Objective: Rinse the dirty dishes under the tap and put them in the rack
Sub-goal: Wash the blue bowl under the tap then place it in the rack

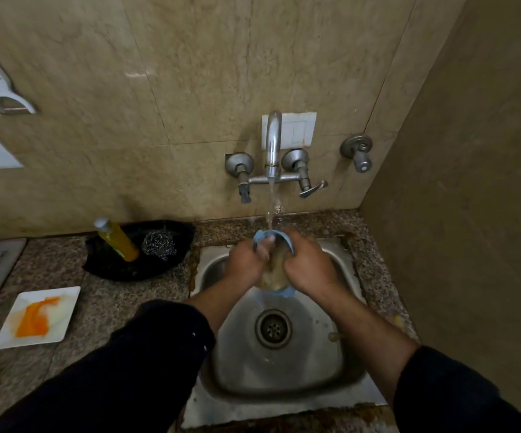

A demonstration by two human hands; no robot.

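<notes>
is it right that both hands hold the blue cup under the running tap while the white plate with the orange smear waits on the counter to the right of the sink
Not quite. The head view shows the white plate on the counter left of the sink, not right. The rest holds: the left hand and right hand hold the blue cup under the running tap.
</notes>
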